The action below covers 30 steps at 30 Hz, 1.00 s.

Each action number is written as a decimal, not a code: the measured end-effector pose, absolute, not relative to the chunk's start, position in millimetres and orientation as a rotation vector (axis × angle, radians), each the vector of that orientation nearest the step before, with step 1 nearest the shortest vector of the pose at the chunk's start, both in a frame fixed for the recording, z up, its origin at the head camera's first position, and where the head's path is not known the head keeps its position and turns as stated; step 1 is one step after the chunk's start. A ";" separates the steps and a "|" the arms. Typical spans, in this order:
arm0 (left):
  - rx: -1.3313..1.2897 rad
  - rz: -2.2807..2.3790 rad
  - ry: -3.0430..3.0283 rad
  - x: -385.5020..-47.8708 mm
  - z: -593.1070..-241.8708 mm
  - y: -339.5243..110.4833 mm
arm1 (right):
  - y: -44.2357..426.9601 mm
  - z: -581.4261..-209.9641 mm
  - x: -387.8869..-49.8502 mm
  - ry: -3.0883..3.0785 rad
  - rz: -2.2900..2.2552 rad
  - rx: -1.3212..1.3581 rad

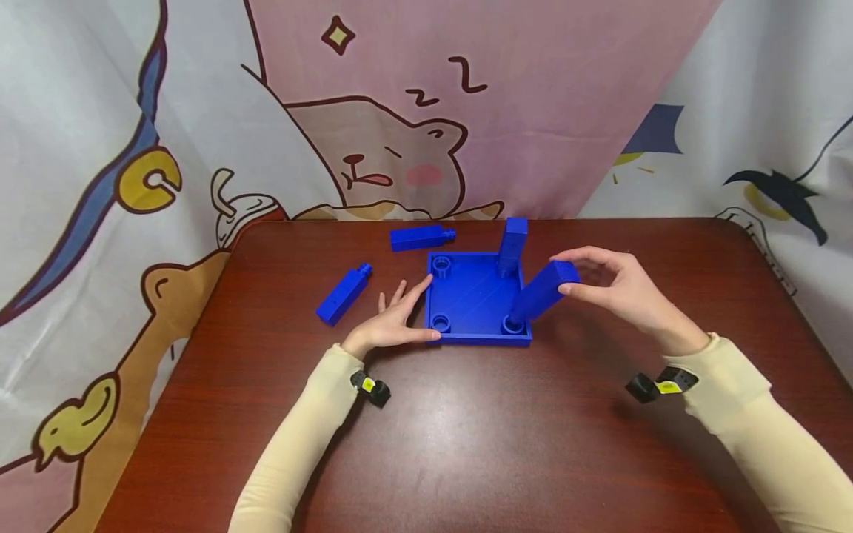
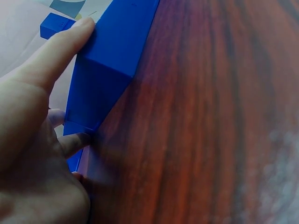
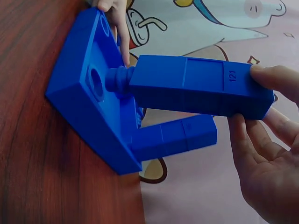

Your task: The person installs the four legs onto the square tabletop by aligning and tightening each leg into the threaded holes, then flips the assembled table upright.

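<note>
A square blue tray-like base (image 1: 473, 296) with a raised rim and round corner sockets lies on the table. My left hand (image 1: 393, 322) rests against its left side, thumb at the front edge and fingers spread along the side. Between thumb and fingertips, my right hand (image 1: 623, 292) pinches the upper end of a blue square leg (image 3: 201, 86) marked 121. The leg leans to the right, and its threaded lower end is at the front right socket (image 3: 96, 83), not seated in it. Another blue leg (image 1: 512, 244) stands upright in the back right corner.
Two loose blue legs with threaded ends lie on the brown table (image 1: 466, 429): one leg (image 1: 418, 237) behind the base, another leg (image 1: 343, 295) to its left. A cartoon-print curtain (image 1: 533, 111) hangs behind the table.
</note>
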<state>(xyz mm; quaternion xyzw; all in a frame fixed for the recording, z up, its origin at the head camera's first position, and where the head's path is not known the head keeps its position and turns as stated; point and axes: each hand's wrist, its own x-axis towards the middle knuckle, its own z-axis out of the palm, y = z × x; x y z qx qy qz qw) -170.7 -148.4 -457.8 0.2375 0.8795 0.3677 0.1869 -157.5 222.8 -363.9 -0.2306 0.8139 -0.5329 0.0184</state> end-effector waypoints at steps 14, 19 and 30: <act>0.656 1.038 2.468 -170.4 -457.5 -148.6 | 204.4 -370.5 -156.1 2.565 -1.496 -0.831; 0.654 1.049 2.469 -170.3 -456.8 -149.4 | 195.0 -374.9 -156.7 2.514 -1.510 -0.834; 0.662 1.053 2.464 -169.9 -457.1 -148.7 | 194.1 -373.4 -155.8 2.595 -1.388 -0.834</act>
